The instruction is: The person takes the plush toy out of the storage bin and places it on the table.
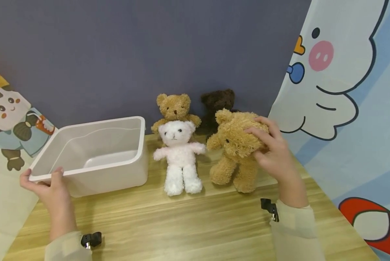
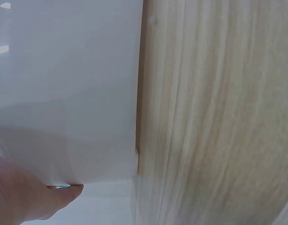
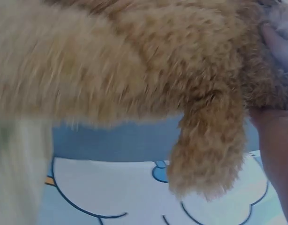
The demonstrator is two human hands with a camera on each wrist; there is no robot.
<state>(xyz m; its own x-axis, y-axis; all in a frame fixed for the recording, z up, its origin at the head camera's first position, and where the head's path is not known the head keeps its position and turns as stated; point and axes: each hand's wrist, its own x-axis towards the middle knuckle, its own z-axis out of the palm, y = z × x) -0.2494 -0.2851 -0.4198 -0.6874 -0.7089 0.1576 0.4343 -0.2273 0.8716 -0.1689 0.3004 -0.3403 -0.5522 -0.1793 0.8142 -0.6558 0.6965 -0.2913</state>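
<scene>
My right hand [image 1: 266,145] grips the head of a tan teddy bear [image 1: 235,150] that stands on the wooden table [image 1: 195,224]; in the right wrist view its fur [image 3: 134,61] fills the frame, with a fingertip [image 3: 277,40] at the right. My left hand [image 1: 48,185] holds the near left rim of an empty white plastic bin [image 1: 93,156]; the left wrist view shows the bin's wall [image 2: 64,93] and my thumb [image 2: 31,201]. A white teddy bear [image 1: 180,156] sits between bin and tan bear.
Behind the white bear a light brown bear [image 1: 174,108] and a dark brown bear [image 1: 217,105] lean against the grey wall [image 1: 149,47]. Cartoon-printed cloth [image 1: 344,90] hangs at the right, another panel [image 1: 9,119] at the left.
</scene>
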